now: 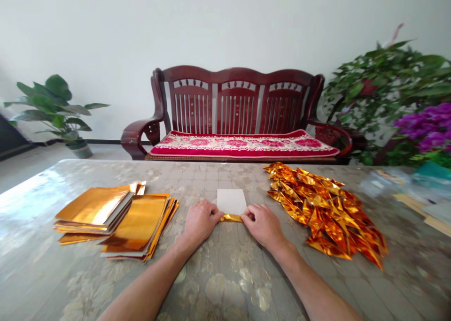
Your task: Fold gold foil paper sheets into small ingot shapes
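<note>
A sheet of foil paper (231,200) lies on the table in front of me, its pale side up. Its near edge is turned over into a narrow gold strip. My left hand (201,220) pinches the left end of that strip between thumb and fingers. At the right end, my right hand (262,223) pinches it the same way. Two stacks of gold foil sheets, a left stack (93,206) and a nearer stack (141,222), rest to the left of my hands. On the right spreads a pile of folded gold foil pieces (327,208) with pointed ends.
The table (225,283) has a patterned, glossy cover. Clear plastic bags (384,182) and tan strips (437,225) lie at its right side. Beyond the far edge stands a dark red wooden bench (236,100), with a potted plant (63,107) to the left and leafy plants (384,81) to the right.
</note>
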The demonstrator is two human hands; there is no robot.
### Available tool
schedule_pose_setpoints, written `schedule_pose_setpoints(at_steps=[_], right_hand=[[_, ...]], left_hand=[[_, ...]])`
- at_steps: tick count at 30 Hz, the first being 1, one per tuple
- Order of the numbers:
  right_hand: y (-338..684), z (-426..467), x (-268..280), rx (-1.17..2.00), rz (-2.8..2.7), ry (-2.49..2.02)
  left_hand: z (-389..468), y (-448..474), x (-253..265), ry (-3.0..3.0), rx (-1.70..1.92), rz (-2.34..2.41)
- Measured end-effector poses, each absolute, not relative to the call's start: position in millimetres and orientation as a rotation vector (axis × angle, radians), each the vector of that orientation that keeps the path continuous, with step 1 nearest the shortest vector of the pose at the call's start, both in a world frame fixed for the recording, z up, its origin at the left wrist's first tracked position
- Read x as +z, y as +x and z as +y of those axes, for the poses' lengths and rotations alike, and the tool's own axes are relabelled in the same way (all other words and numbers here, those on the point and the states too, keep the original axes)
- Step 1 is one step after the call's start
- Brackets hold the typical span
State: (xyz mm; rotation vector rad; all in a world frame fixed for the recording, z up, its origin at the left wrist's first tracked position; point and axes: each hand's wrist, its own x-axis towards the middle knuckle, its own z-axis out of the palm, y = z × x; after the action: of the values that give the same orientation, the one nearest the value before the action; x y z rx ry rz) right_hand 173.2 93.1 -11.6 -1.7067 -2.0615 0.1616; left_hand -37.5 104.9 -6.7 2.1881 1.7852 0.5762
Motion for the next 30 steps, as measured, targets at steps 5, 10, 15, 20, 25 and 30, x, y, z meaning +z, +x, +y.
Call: schedule_pose_setpoints(at_steps=[5,10,15,20,25,30], right_hand=[[174.1,93.3,-10.2,0.190,-2.064,-1.718],[176.0,93.9,-8.9,0.216,-2.088,-1.709],[176.7,94.9,-8.7,0.238,-2.105,-1.706],[176.5,96.4,-11.3,0.216,-2.102,-1.702],[175.2,95.9,-12.6,0.194,-2.101,-1.704],[173.3,94.7,-12.8,0.122,-2.129,-1.701]], left_hand=[[104.0,-38.2,-6.2,2.118,0.606,1.780],[104.2,-39.9,-7.1,2.114,0.616,1.749],[102.5,-38.9,-7.1,2.121,0.621,1.768],[101.4,-36.5,-6.4,2.134,0.605,1.800],[100.4,-35.9,-5.1,2.142,0.587,1.815],[97.4,-35.3,-4.8,2.183,0.577,1.826]])
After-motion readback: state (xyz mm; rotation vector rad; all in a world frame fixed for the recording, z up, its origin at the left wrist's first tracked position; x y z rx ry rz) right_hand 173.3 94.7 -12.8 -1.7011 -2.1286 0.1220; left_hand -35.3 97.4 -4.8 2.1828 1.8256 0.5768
